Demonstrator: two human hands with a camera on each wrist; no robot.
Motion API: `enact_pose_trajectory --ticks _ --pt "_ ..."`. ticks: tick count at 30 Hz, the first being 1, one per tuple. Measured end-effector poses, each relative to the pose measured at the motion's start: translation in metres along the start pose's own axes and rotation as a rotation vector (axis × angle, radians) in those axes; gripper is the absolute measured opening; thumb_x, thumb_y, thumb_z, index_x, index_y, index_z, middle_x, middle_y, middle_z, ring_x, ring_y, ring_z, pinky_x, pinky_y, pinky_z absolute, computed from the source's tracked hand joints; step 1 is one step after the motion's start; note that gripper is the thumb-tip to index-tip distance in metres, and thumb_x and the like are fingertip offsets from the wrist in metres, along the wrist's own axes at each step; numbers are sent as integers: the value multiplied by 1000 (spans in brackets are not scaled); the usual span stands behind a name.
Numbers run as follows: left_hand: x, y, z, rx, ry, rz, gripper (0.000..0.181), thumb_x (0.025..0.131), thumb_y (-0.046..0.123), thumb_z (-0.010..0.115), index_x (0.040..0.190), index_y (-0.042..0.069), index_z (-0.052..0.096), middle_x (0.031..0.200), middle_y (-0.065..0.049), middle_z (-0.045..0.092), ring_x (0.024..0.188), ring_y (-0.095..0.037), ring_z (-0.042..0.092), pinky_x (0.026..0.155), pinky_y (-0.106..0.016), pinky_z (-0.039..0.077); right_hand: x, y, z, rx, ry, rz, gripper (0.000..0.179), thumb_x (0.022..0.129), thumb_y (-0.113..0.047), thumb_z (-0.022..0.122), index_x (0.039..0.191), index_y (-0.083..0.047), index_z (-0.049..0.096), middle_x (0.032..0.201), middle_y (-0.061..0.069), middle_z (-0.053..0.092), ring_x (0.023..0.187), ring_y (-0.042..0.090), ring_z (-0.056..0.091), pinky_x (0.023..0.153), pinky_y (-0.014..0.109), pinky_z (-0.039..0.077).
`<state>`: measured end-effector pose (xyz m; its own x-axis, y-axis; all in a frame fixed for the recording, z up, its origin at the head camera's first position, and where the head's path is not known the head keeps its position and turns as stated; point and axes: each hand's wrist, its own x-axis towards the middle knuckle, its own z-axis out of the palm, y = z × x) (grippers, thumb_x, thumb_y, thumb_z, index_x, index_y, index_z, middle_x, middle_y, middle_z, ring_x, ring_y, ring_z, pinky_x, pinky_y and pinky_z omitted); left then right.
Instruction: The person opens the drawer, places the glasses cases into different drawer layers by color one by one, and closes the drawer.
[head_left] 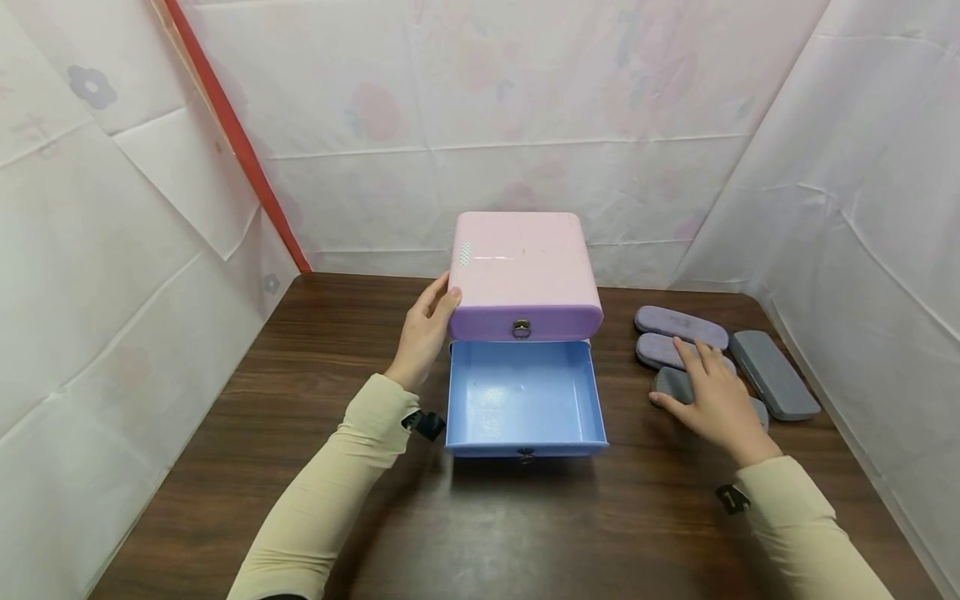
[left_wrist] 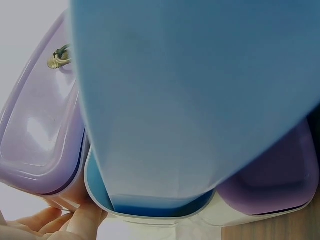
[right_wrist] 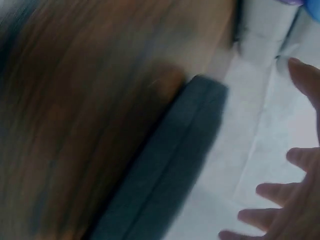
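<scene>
Nearest me on the table [head_left: 360, 500], the blue drawer [head_left: 525, 392] is pulled out, bare inside; I'd count that step as done. To the drawer's right, the right hand [head_left: 716, 404] hangs with fingers spread, holding nothing; I can't tell whether any fingertip touches what lies below. Partly beneath it is the near grey case [head_left: 671, 385]; farther right of the drawer, the far grey case [head_left: 776, 375] lies at a slant. Beyond the near one, also right of the drawer, lie the near mauve case [head_left: 658, 350] and the far mauve case [head_left: 682, 323]. All four are outside the drawer, so I judge filling it not yet begun, with closing it left too. Back and left of the drawer, the left hand [head_left: 422, 337] has its fingers extended along the cabinet [head_left: 525, 258], pinching nothing, apparently steadying it. Behind everything hangs cloth [head_left: 360, 200].
</scene>
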<state>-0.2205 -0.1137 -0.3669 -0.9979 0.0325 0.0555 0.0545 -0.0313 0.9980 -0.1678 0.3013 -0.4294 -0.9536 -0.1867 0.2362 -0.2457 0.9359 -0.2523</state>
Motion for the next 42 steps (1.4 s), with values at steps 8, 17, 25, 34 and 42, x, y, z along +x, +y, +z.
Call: enact_pose_trajectory --ticks 8,17,25,34,42 --pt "-1 0 0 10 -8 2 57 99 46 53 151 30 37 145 -4 50 113 -23 58 85 -31 56 -5 22 12 -61 -175 118 101 86 -65 61 159 -18 9 157 35 11 137 64 14 101 80 15" --pt "-2 1 0 10 -18 -5 57 99 45 53 151 30 37 147 -3 49 115 -23 57 85 -30 55 -8 36 19 -60 -274 129 96 90 -60 58 158 -8 14 154 39 13 135 64 16 99 80 17" --pt "-3 3 0 -4 -21 -5 55 100 43 52 151 31 36 147 -4 48 116 -23 56 89 -33 55 -9 39 16 -84 -257 123 84 90 -45 65 150 3 31 151 39 22 133 58 27 100 77 23" --pt "-2 2 0 19 -7 9 57 99 45 53 151 29 38 142 -7 52 109 -21 59 83 -29 56 -10 37 13 -97 -221 132 81 83 -30 75 141 13 39 144 42 32 123 61 38 95 72 36" --pt "-2 2 0 19 -7 9 57 99 47 53 151 30 38 140 -6 53 107 -20 60 83 -29 55 -14 38 13 -118 -169 158 76 81 -32 77 135 13 47 126 41 43 105 59 49 79 66 44"
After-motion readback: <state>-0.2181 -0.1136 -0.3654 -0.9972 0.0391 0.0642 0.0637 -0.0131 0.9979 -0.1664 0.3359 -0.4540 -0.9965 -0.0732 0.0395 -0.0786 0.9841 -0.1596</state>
